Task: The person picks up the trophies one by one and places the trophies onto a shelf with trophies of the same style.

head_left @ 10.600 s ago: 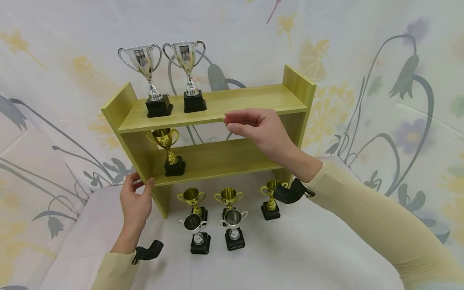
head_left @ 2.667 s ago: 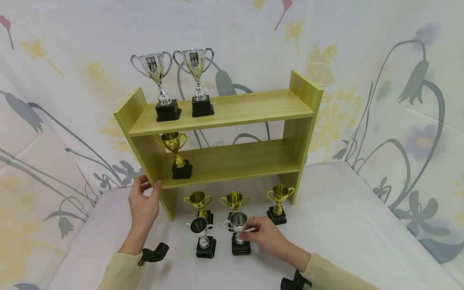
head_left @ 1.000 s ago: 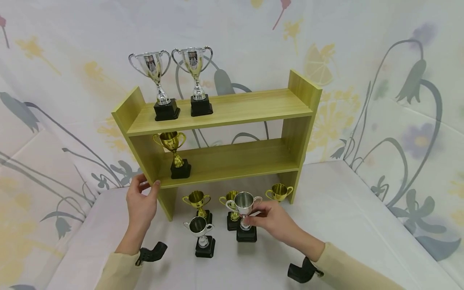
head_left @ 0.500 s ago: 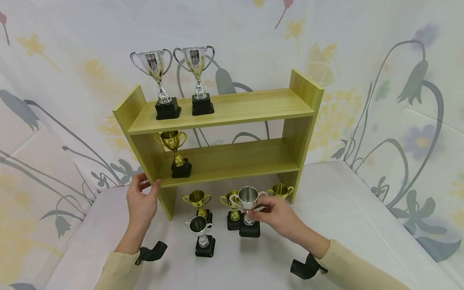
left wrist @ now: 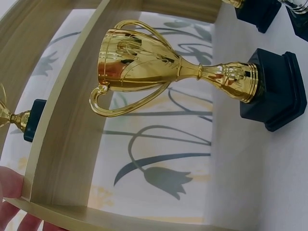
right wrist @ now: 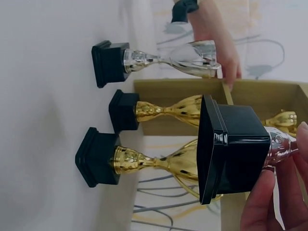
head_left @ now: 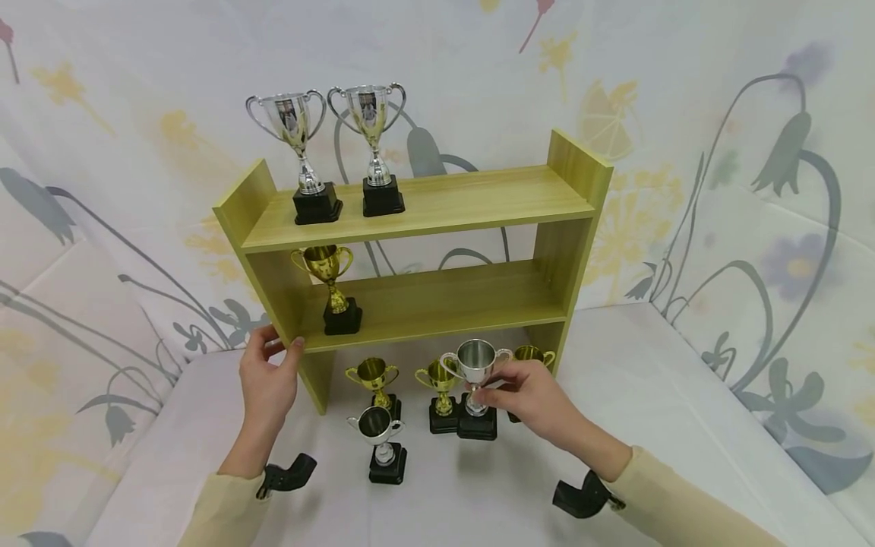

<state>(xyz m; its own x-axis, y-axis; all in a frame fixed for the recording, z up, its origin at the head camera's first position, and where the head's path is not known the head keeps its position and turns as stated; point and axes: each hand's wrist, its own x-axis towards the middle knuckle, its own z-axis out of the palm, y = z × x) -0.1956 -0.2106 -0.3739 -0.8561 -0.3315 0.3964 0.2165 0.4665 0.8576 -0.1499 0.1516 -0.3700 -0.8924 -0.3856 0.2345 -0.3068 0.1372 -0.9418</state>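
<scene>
White cloth [head_left: 683,410] underlies the yellowish wooden shelf [head_left: 444,300] your left hand [head_left: 268,384] grips; your right hand [head_left: 538,396] pinches a black-based silver trophy [head_left: 475,369].

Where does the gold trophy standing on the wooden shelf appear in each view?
Head: gold trophy, left of centre, on the lower board of the shelf.
Left wrist: gold trophy, sideways at the left edge, partly cut off.
Right wrist: gold trophy, toward the right, partly hidden behind the held silver trophy.
Shared landmark: left hand, gripping the shelf's side.
</scene>
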